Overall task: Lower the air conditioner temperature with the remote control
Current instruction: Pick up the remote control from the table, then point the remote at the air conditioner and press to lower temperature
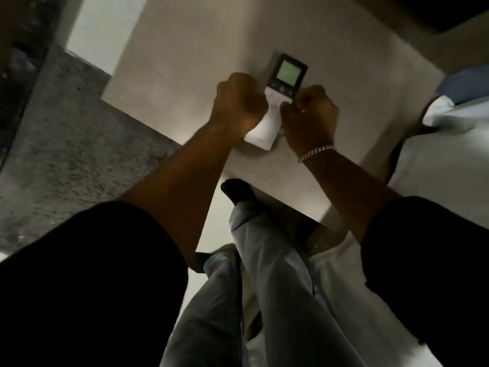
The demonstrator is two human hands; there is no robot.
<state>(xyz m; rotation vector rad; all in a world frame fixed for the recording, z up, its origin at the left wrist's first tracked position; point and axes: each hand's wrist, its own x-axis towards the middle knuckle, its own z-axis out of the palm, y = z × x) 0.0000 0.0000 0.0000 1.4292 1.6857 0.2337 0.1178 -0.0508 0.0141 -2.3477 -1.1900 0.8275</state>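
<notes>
Remote control [280, 94] in upper centre of frame, lying on or just above the pale table [185, 75], lit greenish screen end pointing toward top of frame, white button half toward bottom. Clutched on its left edge by left hand [238, 104], fingers curled round the lower body, grip closed on it. Right hand [311, 117] pressed in from the right side, loosely fisted, thumb or fingertip touching the button area below the screen; can't tell if actually gripping the remote or only pressing. Bracelet [315, 153] on right wrist. Step in hand, prob.: working the temp buttons, remote steadied w/ left, pressed w/ right. Next move likely needs finding the down key and pressing it, w/ screen kept visible to confirm the reading drops; digits unreadable here, too blurred. AC unit not in view. Below table edge, light trousers [264, 260] and dark sleeves at lower left & right.
</notes>
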